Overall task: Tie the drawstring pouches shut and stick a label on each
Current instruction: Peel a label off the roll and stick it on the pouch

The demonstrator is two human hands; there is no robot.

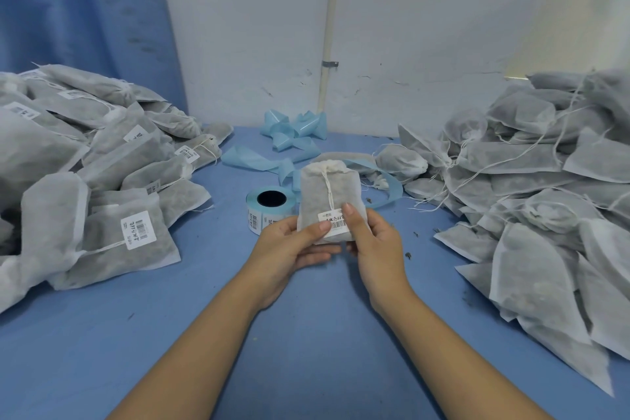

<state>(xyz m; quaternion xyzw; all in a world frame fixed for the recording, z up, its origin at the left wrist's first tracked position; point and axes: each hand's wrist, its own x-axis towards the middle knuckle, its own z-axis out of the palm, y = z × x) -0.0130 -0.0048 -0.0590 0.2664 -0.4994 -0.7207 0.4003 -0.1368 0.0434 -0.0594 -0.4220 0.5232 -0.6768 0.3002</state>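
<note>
I hold a white drawstring pouch upright above the blue table, its neck gathered and its string hanging down the front. A white barcode label lies on its lower front. My left hand grips the pouch's lower left corner, thumb on the label's left edge. My right hand grips the lower right corner, thumb pressing the label's right side. A roll of labels stands on the table just behind my left hand.
A heap of labelled pouches fills the left side of the table. A heap of pouches without labels fills the right side. Spent blue backing strips curl at the back by the white wall.
</note>
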